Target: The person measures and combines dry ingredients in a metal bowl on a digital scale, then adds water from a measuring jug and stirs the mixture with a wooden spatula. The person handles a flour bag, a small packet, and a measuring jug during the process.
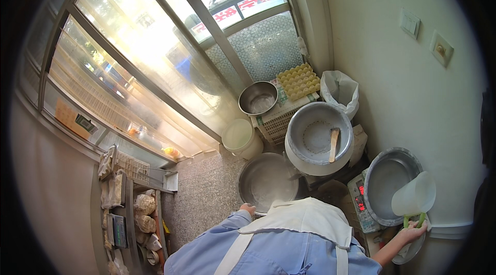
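Observation:
My right hand [412,232], out at the right, is closed around the green handle of a translucent plastic measuring jug [413,195]. The jug tilts over the near right side of a grey metal basin [385,164], which sits on a digital scale [360,200] with a red lit display. Close to my body, my left hand [248,208] rests with curled fingers at the left rim of a wide metal basin [247,184] dusted with pale powder. My apron hides this basin's near part.
A large bowl [297,143] holding a wooden spatula [334,144] stands between the two basins. Beyond are a white bucket [252,146], a steel bowl [250,107], yellow egg trays [298,81] and a white bag [339,89]. Shelves [129,213] stand left, glass doors [150,42] ahead.

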`<state>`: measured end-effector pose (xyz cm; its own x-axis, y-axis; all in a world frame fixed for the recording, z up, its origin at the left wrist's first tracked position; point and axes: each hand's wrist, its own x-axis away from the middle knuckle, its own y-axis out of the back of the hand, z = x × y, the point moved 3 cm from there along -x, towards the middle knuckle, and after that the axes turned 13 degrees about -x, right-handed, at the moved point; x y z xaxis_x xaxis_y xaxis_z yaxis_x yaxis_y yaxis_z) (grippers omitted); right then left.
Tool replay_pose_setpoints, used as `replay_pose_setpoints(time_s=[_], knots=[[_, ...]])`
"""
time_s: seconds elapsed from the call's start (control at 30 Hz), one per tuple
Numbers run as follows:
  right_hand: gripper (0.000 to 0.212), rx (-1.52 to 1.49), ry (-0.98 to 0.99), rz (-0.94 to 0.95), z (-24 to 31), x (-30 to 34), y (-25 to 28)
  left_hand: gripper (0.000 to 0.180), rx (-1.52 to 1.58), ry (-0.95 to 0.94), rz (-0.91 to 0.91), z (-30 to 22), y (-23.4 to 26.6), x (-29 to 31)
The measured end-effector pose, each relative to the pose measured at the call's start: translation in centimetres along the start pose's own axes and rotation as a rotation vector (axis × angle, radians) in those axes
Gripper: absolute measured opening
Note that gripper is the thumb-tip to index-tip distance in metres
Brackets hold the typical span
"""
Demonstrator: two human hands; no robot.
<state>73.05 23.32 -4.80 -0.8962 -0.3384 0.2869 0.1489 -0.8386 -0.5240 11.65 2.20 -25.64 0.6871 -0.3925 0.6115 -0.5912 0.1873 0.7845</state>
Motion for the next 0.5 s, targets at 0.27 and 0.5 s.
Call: replay_pose_setpoints(time_s=[0.27,0.5], knots=[[0.023,0.005,0.029,-0.004,0.21,0.53,-0.32,0.049,0.005,-0.01,-0.002,0.38,-0.57,-0.54],[0.023,0.029,0.045,0.034,0.03,0.01,0.17,0.049,0.044,-0.001,0.006,0.38,-0.91,-0.6]])
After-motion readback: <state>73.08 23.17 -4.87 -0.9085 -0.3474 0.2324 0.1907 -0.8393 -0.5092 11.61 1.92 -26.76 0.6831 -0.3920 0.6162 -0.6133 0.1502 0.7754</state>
